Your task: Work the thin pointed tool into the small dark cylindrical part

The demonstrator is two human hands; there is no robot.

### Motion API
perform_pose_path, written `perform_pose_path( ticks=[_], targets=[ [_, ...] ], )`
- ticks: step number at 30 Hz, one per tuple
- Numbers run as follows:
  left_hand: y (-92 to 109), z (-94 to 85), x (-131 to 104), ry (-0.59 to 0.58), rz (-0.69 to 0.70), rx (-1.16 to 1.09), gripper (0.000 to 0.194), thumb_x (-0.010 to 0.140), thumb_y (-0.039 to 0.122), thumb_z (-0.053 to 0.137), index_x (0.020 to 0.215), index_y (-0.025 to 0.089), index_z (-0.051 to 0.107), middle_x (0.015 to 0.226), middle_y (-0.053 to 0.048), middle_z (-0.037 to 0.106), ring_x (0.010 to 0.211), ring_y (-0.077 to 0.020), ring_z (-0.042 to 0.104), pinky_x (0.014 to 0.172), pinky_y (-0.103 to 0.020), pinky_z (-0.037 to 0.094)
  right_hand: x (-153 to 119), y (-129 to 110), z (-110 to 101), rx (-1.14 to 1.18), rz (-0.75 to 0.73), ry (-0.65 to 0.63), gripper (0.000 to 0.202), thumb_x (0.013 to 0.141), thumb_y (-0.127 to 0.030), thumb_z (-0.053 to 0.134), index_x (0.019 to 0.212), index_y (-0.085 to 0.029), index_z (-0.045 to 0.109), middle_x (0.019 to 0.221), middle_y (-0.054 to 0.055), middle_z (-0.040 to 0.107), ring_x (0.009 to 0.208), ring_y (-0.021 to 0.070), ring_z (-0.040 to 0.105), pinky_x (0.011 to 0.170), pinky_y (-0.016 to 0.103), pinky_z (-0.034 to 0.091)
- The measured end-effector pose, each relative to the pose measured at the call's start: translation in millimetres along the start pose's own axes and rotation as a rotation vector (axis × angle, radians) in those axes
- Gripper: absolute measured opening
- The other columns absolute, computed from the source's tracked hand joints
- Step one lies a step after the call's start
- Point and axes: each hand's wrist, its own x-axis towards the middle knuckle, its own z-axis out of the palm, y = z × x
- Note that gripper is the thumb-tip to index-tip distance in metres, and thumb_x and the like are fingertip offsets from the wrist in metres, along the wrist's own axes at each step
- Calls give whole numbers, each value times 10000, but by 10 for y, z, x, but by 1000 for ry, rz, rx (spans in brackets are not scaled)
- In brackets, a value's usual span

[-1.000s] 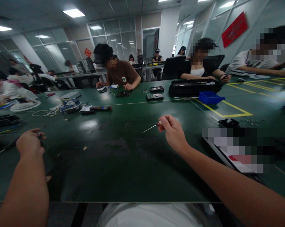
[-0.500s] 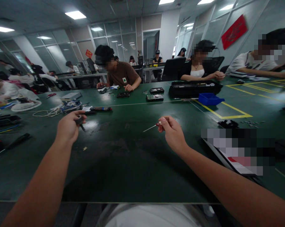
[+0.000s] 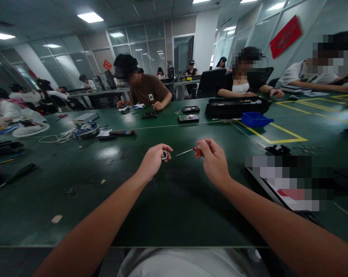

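Over the middle of the green table, my right hand (image 3: 216,157) is closed round the red handle of a small screwdriver (image 3: 185,152). Its thin metal shaft points left. To the left of the tip is my left hand (image 3: 153,163), its fingers curled about a small ring-shaped piece (image 3: 164,155) with a pale rim and a dark centre. A narrow gap separates the screwdriver tip from my left fingers; the two do not touch. What the ring-shaped piece is exactly, I cannot make out.
Ahead lie two hard drives (image 3: 189,118), a long black casing (image 3: 237,107) and a blue bin (image 3: 256,119). Cables (image 3: 87,130) and a dark tool (image 3: 122,132) are at the left. Loose screws (image 3: 305,149) sit at the right. Co-workers (image 3: 149,90) sit across the table.
My left hand has swung right with the ring-shaped piece, from the table's left side to near the screwdriver tip. My right hand has barely moved.
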Motion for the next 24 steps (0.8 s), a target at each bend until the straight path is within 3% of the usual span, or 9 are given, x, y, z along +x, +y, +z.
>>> perform_pose_path(
  ticks=[2, 4, 7, 9, 13, 17, 24],
  targets=[
    [-73, 49, -11, -9, 6, 109, 286, 763, 189, 395, 856, 163, 663, 760, -49, 636, 755, -196, 579, 711, -322, 438, -5, -14, 0, -1, -9, 7, 244, 958, -430, 539, 907, -216, 643, 734, 8, 642, 664, 162, 595, 645, 336, 473],
    [-162, 68, -32, -32, 14, 247, 316, 797, 204, 438, 1020, 173, 661, 890, -53, 658, 840, -210, 594, 777, -340, 457, -9, -33, 0, -20, -14, 2, 253, 955, -431, 544, 901, -212, 659, 741, 17, 652, 673, 166, 602, 647, 336, 479],
    [-306, 63, -72, -77, 41, 407, 522, 747, 128, 553, 1267, 185, 558, 1139, -87, 647, 985, -228, 607, 896, -368, 475, -13, -54, 2, -62, -12, -37, 260, 947, -437, 548, 915, -211, 673, 756, 32, 671, 686, 176, 617, 658, 342, 496],
    [-384, 48, -91, -85, 59, 456, 524, 748, 85, 565, 1262, 187, 559, 1183, -103, 643, 1039, -238, 610, 938, -383, 480, -11, -54, 7, -77, -5, -75, 270, 936, -453, 553, 928, -212, 675, 776, 41, 686, 697, 184, 630, 674, 352, 510],
    [-435, 18, -101, -94, 104, 475, 325, 824, 174, 631, 1144, 219, 651, 1147, -71, 675, 1050, -244, 624, 954, -400, 498, -1, -12, 15, -69, 26, -136, 285, 911, -484, 574, 920, -215, 667, 811, 50, 706, 724, 193, 651, 703, 366, 526],
    [-385, 20, -109, -93, 168, 446, 343, 815, 161, 682, 1148, 242, 681, 1179, -44, 690, 1128, -237, 618, 1043, -402, 456, 11, 53, 20, -80, 23, -156, 258, 919, -449, 564, 903, -209, 657, 803, 47, 704, 717, 186, 650, 699, 356, 524],
    [-334, 20, -112, -56, 141, 443, 386, 816, 161, 710, 1196, 215, 674, 1207, -55, 703, 1144, -240, 632, 1057, -398, 455, 17, 55, 23, -122, 14, -160, 263, 921, -446, 571, 901, -202, 667, 796, 49, 715, 722, 189, 661, 703, 360, 527]
  ],
)
